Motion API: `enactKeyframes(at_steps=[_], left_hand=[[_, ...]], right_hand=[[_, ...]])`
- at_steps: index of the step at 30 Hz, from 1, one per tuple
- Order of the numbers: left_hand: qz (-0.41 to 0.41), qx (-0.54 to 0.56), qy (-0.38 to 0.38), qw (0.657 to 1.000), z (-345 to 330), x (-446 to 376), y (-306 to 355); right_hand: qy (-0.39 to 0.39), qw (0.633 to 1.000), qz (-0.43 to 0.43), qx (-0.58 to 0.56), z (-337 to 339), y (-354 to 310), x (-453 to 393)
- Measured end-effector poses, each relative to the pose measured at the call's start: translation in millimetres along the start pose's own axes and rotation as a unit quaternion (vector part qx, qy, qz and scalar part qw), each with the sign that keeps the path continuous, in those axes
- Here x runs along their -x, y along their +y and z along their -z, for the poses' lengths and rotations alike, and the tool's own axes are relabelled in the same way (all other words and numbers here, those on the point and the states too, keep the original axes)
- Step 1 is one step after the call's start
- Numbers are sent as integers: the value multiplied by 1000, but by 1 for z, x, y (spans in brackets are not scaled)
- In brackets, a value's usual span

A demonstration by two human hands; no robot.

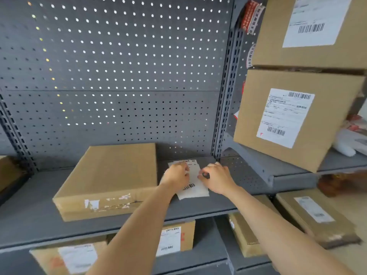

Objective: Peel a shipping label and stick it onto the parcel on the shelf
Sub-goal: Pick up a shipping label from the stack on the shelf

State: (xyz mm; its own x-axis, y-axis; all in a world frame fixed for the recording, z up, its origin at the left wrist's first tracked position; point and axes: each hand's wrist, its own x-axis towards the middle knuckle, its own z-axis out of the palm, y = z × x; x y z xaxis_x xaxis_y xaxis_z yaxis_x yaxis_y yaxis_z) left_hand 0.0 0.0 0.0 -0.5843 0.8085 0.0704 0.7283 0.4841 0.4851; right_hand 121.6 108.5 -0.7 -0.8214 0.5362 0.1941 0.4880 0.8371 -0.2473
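Note:
A flat brown cardboard parcel (113, 175) lies on the grey shelf (31, 219), with no label on its top. Just to its right a small stack of white shipping labels (193, 187) with barcodes rests on the shelf. My left hand (175, 175) presses on the stack's left side, fingers bent onto the paper. My right hand (217, 178) sits at the stack's right edge, with thumb and forefinger pinched at a label's edge. My hands cover the middle of the labels.
A grey pegboard (119, 76) backs the shelf. To the right stand two labelled boxes (294, 118) stacked on a neighbouring shelf. More labelled parcels (176, 239) lie on the shelves below.

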Motion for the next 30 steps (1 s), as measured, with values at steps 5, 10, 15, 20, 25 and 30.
enactKeyframes(at_steps=[5, 10, 15, 20, 25, 30], left_hand=[[49, -26, -63, 996, -27, 18, -9], [35, -34, -41, 998, -32, 20, -14], [39, -31, -39, 998, -28, 21, -12], [36, -12, -30, 999, -26, 21, -11], [28, 10, -18, 999, -27, 20, -13], [36, 57, 19, 998, -26, 19, -11]], right_hand=[[-85, 995, -2, 45, -19, 4, 2], [-86, 994, -6, 64, -26, 4, 1], [-92, 995, -34, 20, -26, 0, -3], [-87, 994, -65, -33, -27, -3, -6], [-41, 974, -128, -184, -29, -2, -11], [-8, 895, -182, -406, -21, 2, -11]])
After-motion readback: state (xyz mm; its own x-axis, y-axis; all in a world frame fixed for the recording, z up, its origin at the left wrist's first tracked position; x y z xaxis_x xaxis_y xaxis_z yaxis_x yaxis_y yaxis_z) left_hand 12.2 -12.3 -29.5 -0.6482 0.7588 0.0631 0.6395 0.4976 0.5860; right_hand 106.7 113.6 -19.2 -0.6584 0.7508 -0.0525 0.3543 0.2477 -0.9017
